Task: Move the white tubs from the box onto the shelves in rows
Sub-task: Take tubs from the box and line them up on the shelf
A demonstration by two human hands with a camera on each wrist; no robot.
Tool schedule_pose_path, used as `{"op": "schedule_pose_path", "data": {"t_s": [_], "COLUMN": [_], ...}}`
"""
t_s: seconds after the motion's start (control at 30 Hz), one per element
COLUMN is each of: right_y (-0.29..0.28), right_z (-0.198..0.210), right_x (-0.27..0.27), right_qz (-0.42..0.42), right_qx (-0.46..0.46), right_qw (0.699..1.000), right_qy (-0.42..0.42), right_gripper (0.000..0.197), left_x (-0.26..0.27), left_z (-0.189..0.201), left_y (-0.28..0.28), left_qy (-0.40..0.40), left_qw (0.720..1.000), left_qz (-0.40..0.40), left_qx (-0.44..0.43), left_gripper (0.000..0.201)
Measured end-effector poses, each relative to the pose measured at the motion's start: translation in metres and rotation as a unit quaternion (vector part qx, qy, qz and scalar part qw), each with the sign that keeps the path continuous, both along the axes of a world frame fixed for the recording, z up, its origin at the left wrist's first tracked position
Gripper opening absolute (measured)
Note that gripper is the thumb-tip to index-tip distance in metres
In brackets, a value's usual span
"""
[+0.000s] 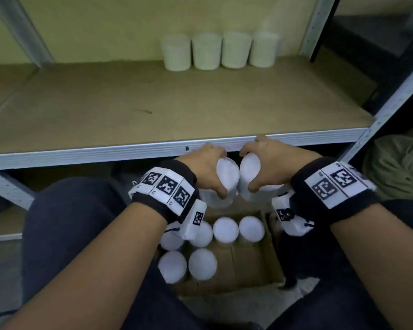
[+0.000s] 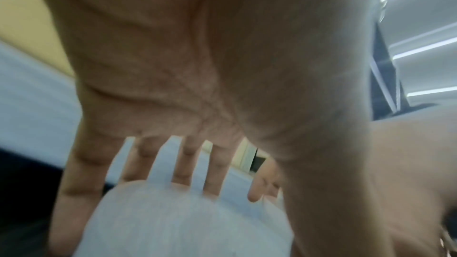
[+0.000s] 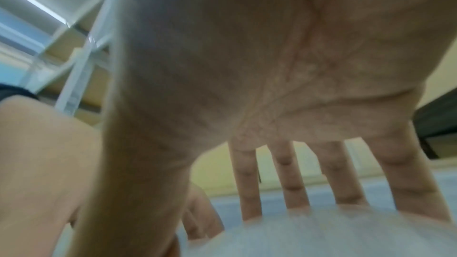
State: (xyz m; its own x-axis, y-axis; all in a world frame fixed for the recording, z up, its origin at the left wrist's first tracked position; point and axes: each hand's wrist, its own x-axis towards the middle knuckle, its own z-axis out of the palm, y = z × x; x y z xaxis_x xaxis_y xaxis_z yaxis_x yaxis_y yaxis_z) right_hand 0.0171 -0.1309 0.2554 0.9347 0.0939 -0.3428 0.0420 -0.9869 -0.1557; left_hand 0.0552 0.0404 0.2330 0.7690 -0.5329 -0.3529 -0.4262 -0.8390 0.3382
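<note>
My left hand (image 1: pixel 209 169) grips a white tub (image 1: pixel 227 179) from above, fingers and thumb round its lid. My right hand (image 1: pixel 262 167) grips a second white tub (image 1: pixel 250 179) the same way, right beside the first. Both tubs hang above the cardboard box (image 1: pixel 250 263), just below the shelf's front edge (image 1: pixel 129 151). Several white tubs (image 1: pixel 225 229) still stand in the box. A row of several white tubs (image 1: pixel 206 53) stands at the back of the shelf. In the left wrist view my fingers (image 2: pixel 184 165) reach over the tub's lid (image 2: pixel 173 220). In the right wrist view the tub (image 3: pixel 333 234) sits under my fingers (image 3: pixel 289 173).
The brown shelf board (image 1: pixel 153 103) lies wide in front of the row. Grey metal uprights (image 1: pixel 315 25) frame the shelf at right and left. My knees in dark trousers (image 1: pixel 69 222) flank the box. An olive cloth bundle (image 1: pixel 398 163) lies at the right.
</note>
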Motion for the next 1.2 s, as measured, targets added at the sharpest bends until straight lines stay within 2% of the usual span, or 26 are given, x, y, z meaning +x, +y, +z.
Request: {"op": "schedule_pose_path", "data": {"t_s": [0.2, 0.4, 0.57, 0.77, 0.93, 1.2], "right_y": [0.014, 0.029, 0.051, 0.07, 0.083, 0.077], "right_z": [0.072, 0.11, 0.096, 0.052, 0.041, 0.047], "right_x": [0.01, 0.029, 0.065, 0.104, 0.112, 0.107], "right_qz": [0.028, 0.032, 0.036, -0.005, 0.007, 0.03], "right_qx": [0.045, 0.142, 0.201, 0.268, 0.251, 0.229], "right_qw": [0.994, 0.972, 0.949, 0.937, 0.943, 0.947], "right_qy": [-0.099, -0.183, -0.239, -0.226, -0.22, -0.223], "right_gripper": [0.075, 0.063, 0.054, 0.048, 0.048, 0.056], "left_x": [0.003, 0.008, 0.028, 0.052, 0.058, 0.056], "left_z": [0.073, 0.117, 0.111, 0.078, 0.069, 0.073], "left_y": [0.035, 0.069, 0.086, 0.102, 0.107, 0.106], "left_qy": [-0.088, -0.156, -0.179, -0.15, -0.153, -0.156], "left_qw": [0.995, 0.97, 0.948, 0.937, 0.937, 0.955], "left_qz": [0.031, 0.118, 0.191, 0.253, 0.241, 0.207], "left_qx": [-0.038, -0.141, -0.183, -0.189, -0.201, -0.142], "left_gripper": [0.099, 0.087, 0.077, 0.066, 0.062, 0.061]}}
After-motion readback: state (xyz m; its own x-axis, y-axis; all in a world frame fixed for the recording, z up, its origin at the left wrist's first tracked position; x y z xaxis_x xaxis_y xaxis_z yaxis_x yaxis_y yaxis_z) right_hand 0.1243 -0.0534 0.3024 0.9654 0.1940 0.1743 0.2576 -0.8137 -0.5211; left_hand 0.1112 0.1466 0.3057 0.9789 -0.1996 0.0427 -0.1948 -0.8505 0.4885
